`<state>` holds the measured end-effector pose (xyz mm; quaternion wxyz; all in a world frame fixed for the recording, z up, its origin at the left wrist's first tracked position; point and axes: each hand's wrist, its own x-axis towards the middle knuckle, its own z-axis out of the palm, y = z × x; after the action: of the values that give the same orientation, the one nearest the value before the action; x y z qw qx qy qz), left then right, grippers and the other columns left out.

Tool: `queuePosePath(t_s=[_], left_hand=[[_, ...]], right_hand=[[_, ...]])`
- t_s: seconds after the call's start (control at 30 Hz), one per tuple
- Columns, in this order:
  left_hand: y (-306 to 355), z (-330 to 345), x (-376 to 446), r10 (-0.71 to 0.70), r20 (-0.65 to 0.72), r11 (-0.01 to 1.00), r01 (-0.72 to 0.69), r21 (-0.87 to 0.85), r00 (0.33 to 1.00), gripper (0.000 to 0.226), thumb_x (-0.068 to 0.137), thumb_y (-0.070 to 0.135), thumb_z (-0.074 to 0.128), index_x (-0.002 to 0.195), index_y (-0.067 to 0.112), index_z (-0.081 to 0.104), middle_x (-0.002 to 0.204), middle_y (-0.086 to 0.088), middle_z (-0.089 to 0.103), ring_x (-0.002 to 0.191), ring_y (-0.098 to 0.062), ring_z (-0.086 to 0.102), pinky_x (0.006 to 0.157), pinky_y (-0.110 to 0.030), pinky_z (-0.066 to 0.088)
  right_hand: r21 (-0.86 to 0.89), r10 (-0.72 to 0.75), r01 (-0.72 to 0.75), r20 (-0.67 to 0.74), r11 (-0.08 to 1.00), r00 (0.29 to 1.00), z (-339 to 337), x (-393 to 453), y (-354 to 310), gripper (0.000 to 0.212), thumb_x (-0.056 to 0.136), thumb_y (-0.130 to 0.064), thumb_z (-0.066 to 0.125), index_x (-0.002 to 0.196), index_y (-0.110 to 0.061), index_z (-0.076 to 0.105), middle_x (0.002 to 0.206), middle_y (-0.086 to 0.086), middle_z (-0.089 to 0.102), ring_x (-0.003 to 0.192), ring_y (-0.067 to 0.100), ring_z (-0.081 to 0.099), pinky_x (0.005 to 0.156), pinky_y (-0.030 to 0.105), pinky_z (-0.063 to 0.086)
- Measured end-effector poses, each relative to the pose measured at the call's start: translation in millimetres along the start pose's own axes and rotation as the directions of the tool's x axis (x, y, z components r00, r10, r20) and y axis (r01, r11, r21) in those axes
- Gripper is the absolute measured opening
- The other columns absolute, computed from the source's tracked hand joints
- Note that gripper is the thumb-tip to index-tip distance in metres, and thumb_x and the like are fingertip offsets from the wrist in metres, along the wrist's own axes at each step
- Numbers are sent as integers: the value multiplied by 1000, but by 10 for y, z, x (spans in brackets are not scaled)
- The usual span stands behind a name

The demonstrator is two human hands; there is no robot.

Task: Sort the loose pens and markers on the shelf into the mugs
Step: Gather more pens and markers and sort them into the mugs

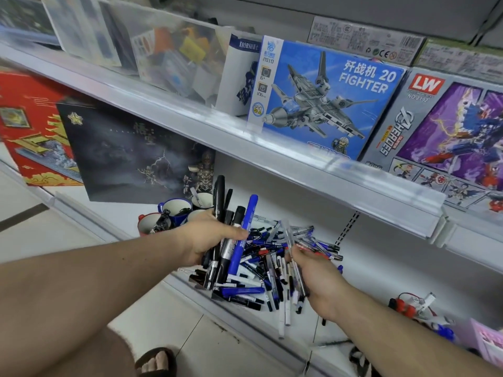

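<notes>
Between left fingers (217, 235) (curled): markers (231, 240)

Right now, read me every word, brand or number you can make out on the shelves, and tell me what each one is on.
"歼战机 20 FIGHTER", "2010", "6+": blue jet box.
"LW", "NO 2192", "HEROES": purple robot box.
"HORSE", uncertain: white box.
"CE" mark: grey box top; its small print is unreadable.
Dark box, red box, pens: too blurred.
</notes>
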<state>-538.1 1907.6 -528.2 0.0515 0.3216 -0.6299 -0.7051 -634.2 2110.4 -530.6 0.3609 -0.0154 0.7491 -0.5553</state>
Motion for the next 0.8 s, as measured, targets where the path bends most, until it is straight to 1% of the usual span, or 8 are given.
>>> queuePosePath(t_s=[0.07, 0.13, 0.27, 0.43, 0.6, 0.67, 0.73, 0.8], left_hand=[[5, -174, 85, 8, -21, 1000, -7, 20, 1000, 110, 37, 39, 99, 133, 14, 51, 129, -9, 62, 122, -28, 55, 110, -51, 37], [3, -324, 125, 11, -59, 1000, -11, 7, 998, 81, 49, 29, 96, 120, 14, 60, 112, -8, 71, 108, -27, 64, 103, -47, 44], [-29, -560, 266, 18, -136, 1000, -20, -16, 991, 41, 68, 10, 87, 104, 11, 68, 96, -10, 75, 92, -29, 71, 89, -47, 55], [-153, -904, 486, 14, -157, 999, -9, 33, 988, 63, 48, 24, 95, 105, 18, 67, 96, -8, 76, 92, -27, 72, 86, -45, 57], [-398, -1357, 765, -5, -237, 1000, -1, -24, 972, 33, 72, 0, 81, 99, 8, 65, 83, -9, 74, 76, -25, 72, 68, -35, 56], [-542, -1461, 891, 2, -247, 999, -14, -46, 969, 37, 70, 0, 83, 102, 8, 65, 86, -10, 74, 82, -29, 72, 74, -40, 57], [-665, -1498, 1028, 9, -254, 991, -42, -124, 967, 44, 68, 0, 84, 107, 6, 64, 94, -13, 74, 90, -32, 72, 80, -44, 58], [-727, -1476, 1146, 18, -271, 969, -84, -234, 962, 48, 68, 1, 84, 111, 4, 63, 94, -13, 74, 87, -30, 73, 73, -39, 57]], right_hand=[[-52, -64, 64, -11, 997, 998, 78, 95, -3, 29, 101, -35, 50, 100, -10, 65, 78, 3, 56, 67, 19, 49, 56, 29, 44], [-170, -153, 149, -9, 974, 988, 183, 222, -4, 21, 100, -32, 53, 100, -15, 65, 71, -2, 53, 64, 14, 48, 59, 26, 38], [-241, -238, 229, -9, 943, 971, 454, 519, -69, 9, 94, -14, 63, 101, -18, 67, 91, 3, 69, 77, 15, 61, 68, 27, 46], [-217, -337, 306, -126, 927, 933, 812, 995, -251, 25, 87, -5, 62, 102, -19, 47, 78, 14, 66, 63, 24, 62, 59, 39, 48], [-269, -455, 412, -120, 870, 882, 1188, 1551, -411, 24, 98, -22, 53, 117, -17, 40, 71, 5, 69, 57, 27, 69, 44, 29, 43], [-284, -482, 438, -108, 853, 869, 1347, 1777, -431, 16, 98, -22, 53, 109, -14, 44, 75, 8, 66, 65, 31, 69, 46, 28, 46], [-317, -524, 471, -109, 823, 845, 1482, 2012, -457, 8, 93, -13, 55, 97, -12, 48, 83, 9, 66, 62, 22, 63, 48, 19, 46], [-355, -545, 477, -120, 804, 830, 1599, 2230, -514, 10, 86, -14, 58, 87, -21, 50, 89, 7, 69, 66, 16, 62, 53, 21, 43]])
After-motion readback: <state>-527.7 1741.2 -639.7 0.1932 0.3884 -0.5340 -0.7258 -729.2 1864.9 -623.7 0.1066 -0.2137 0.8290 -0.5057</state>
